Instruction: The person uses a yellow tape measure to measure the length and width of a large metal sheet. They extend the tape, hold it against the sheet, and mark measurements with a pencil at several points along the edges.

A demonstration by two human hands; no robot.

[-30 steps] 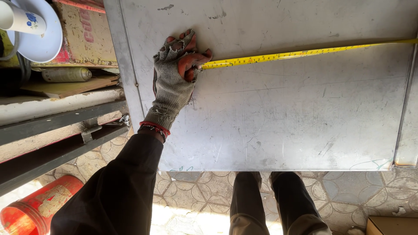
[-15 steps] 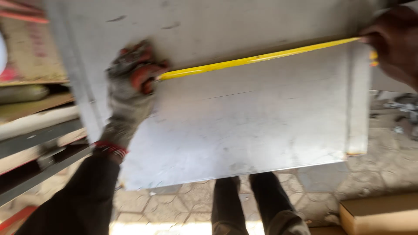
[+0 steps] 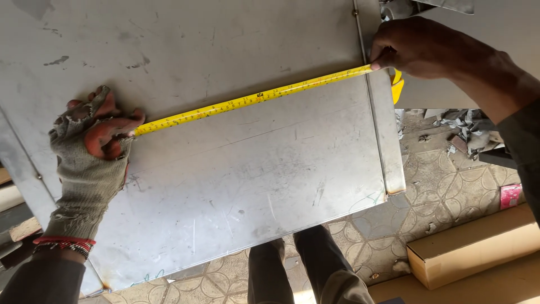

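I see the gloved left hand point(image 3: 93, 146) closed, pinching one end of the yellow tape point(image 3: 253, 100) flat against the metal sheet point(image 3: 242, 180). The bare right hand point(image 3: 419, 48) is closed too, pinching the tape's far end at the sheet's folded right edge. Tape runs taut, slanting across the sheet; a cardboard box point(image 3: 472, 247) lies on the tiled floor point(image 3: 427, 186) below.

Yellow tape measure stretched across a grey metal sheet

At centre left, the gloved left hand point(image 3: 93, 147) pins the tape measure point(image 3: 253, 100) to the metal sheet point(image 3: 247, 174); at upper right, the bare right hand point(image 3: 419, 48) pinches it at the sheet's folded edge. A cardboard box point(image 3: 472, 245) lies lower right on the patterned floor point(image 3: 439, 186).
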